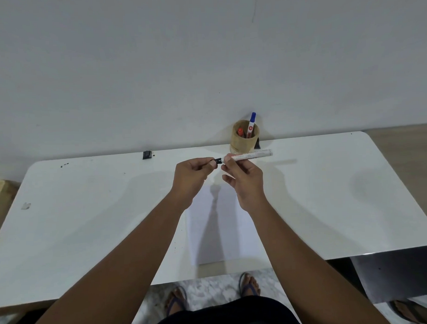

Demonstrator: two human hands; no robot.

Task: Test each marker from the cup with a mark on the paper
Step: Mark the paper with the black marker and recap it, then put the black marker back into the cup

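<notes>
Above the table centre, a white-barrelled marker (249, 155) is held level, barrel pointing to three o'clock. The right hand (244, 179) has its fingers (228, 159) clamped round the barrel; the left hand (191, 173) pinches the black cap (213, 160) at the nine o'clock end, apparently to pull it off or seat it. Below lies a white paper sheet (222, 234), no mark discernible. At twelve o'clock stands a tan cylindrical cup (244, 140) holding a blue-capped marker (251, 123) and a red marker (240, 131), judged awaiting test. The white table (88, 214) carries all.
</notes>
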